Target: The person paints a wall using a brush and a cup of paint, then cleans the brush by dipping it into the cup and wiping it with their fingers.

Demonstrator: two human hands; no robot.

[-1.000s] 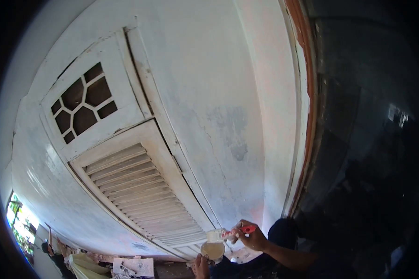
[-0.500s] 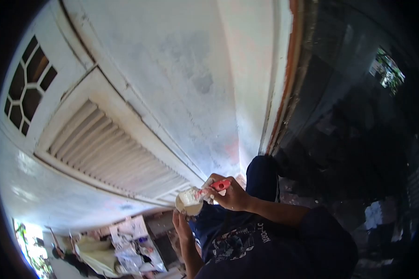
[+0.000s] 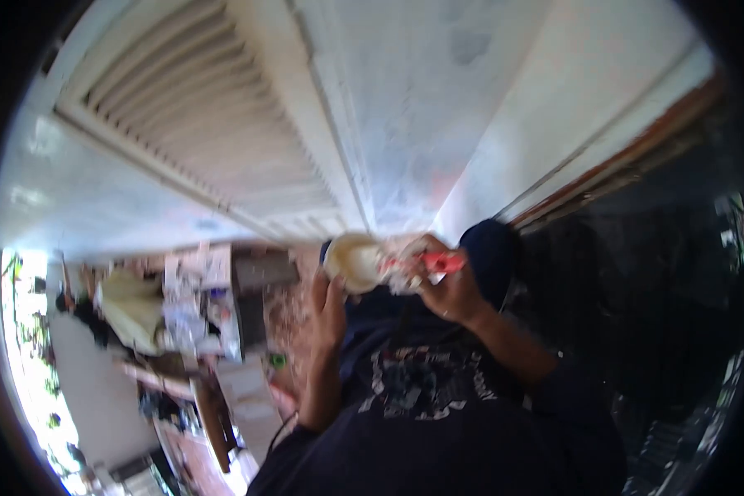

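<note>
Cream paint is filling a small cup, which is sitting near frame centre, slightly toward 12 o'clock. Left hand is gripping the cup from its 6 o'clock side, fingers wrapped on the wall, grip closed on it. Right hand is pinching a red-handled brush, grip narrow and tight on the handle; brush is lying roughly level, with its pale bristle end pointing toward 9 o'clock and touching the cup rim. Motion blur is making it hard to tell whether the bristles are dipping into the paint. Both forearms are coming up from 6 o'clock out of a dark printed shirt, and a dark-clad knee is sitting just beside the right hand at 2 o'clock.

White louvred shutter is taking up the 11 o'clock area, with a patchy whitewashed wall at 12 o'clock and a red-brown frame edge running out toward 2 o'clock. Cluttered floor with papers and debris is showing at 8 o'clock. Another person in a pale yellow top is crouching at 9 o'clock, well apart from the hands
</note>
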